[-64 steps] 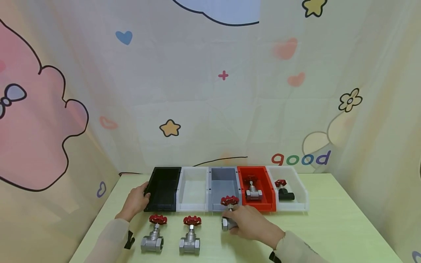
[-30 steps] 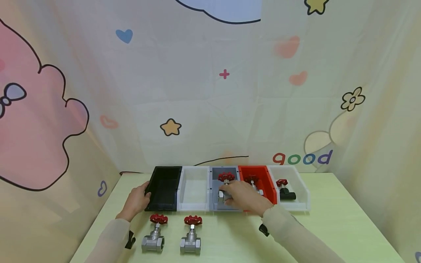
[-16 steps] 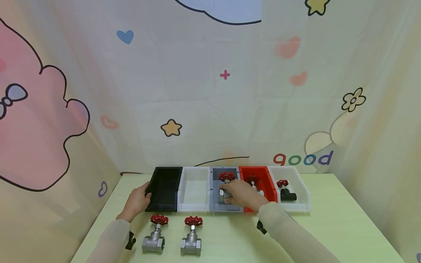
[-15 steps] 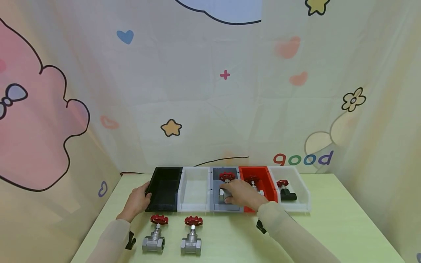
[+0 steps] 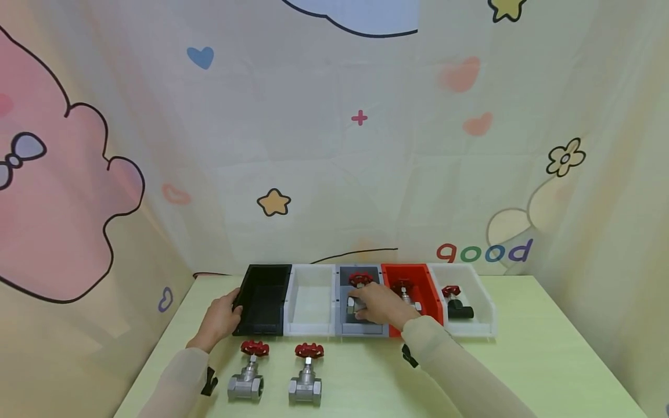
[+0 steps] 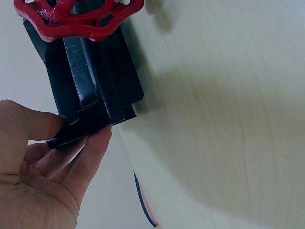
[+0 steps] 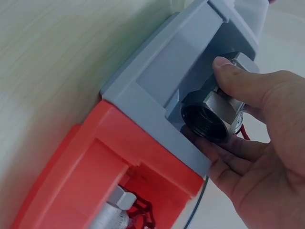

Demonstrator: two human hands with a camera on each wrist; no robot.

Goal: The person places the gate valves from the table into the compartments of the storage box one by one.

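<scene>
My right hand [image 5: 385, 305] grips a metal gate valve [image 7: 214, 109] with a red handwheel [image 5: 360, 279], low inside the grey bin [image 5: 364, 329]. In the right wrist view the thumb lies on one side of the valve body and the fingers on the other; its threaded opening faces the camera. My left hand [image 5: 217, 318] pinches the outer wall of the black bin [image 6: 90, 112], thumb inside and fingers outside. Two more gate valves, one at left [image 5: 245, 383] and one beside it [image 5: 305, 386], stand on the table before the bins.
Joined in one row with the black and grey bins are a white bin [image 5: 312, 328], a red bin [image 5: 438, 302] and another white bin [image 5: 486, 313]. The red one holds a gate valve [image 5: 405, 294]; a dark valve with a red handwheel [image 5: 460, 310] lies in the rightmost one.
My right hand has carried the gate valve from the table in front up and back into the grey bin, settling slightly deeper lately. The left hand stays on the black bin.
</scene>
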